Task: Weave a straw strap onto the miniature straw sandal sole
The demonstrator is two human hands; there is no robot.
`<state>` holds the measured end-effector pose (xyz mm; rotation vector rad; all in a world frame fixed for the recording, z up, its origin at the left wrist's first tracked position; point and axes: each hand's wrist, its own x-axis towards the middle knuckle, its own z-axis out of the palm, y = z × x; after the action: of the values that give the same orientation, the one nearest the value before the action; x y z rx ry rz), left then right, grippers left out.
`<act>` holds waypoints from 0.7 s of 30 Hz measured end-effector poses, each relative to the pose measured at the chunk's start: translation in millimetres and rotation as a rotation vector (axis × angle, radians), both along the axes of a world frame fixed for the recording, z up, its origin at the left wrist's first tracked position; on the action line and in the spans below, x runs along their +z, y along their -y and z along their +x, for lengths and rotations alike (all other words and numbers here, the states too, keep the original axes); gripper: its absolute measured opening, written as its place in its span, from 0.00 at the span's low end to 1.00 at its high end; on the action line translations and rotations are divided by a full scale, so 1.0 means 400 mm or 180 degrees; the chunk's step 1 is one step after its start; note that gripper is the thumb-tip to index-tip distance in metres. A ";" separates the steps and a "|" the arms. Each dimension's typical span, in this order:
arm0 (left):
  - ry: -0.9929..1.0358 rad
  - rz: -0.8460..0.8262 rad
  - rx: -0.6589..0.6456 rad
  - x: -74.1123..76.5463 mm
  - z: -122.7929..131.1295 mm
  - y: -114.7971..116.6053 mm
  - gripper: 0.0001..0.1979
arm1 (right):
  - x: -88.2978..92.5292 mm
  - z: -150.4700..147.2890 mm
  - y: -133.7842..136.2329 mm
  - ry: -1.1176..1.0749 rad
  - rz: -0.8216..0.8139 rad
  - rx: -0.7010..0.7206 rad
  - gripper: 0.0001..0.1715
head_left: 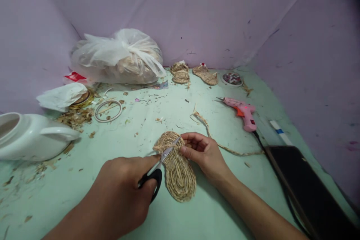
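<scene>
A coiled straw sandal sole (pixel 180 180) lies in front of me on the pale green table. My left hand (pixel 126 183) is closed around the black handles of a pair of scissors (pixel 165 153), whose blades reach over the upper part of the sole. A thin straw strap (pixel 164 146) crosses the sole beside the blades. My right hand (pixel 204 152) pinches the sole's upper right edge between thumb and fingers, close to the scissor tips. Whether the blades touch the strap, I cannot tell.
Right of the sole lie a braided straw cord (pixel 233 151), a pink glue gun (pixel 242 110) and a black phone (pixel 306 191). Small straw sandals (pixel 206 74) and a dish of beads (pixel 232 78) stand behind. Leftward are a white jug (pixel 33 137), a tape ring (pixel 108 121) and a plastic bag (pixel 120 60).
</scene>
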<state>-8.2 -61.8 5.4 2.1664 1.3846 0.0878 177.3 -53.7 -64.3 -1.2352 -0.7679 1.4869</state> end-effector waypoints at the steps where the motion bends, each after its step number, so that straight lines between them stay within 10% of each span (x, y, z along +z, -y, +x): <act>1: -0.0163 0.0040 -0.0021 0.003 -0.001 0.000 0.11 | 0.001 -0.001 0.001 0.0022 -0.0010 0.0006 0.14; 21: -0.0921 -0.0339 0.0066 0.097 0.010 -0.030 0.09 | 0.006 -0.040 0.027 0.1098 0.0496 -0.0060 0.12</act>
<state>-4.3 -49.7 44.2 2.1372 1.5310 -0.2966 161.5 -64.4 -62.0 -1.3918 -1.0756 1.1869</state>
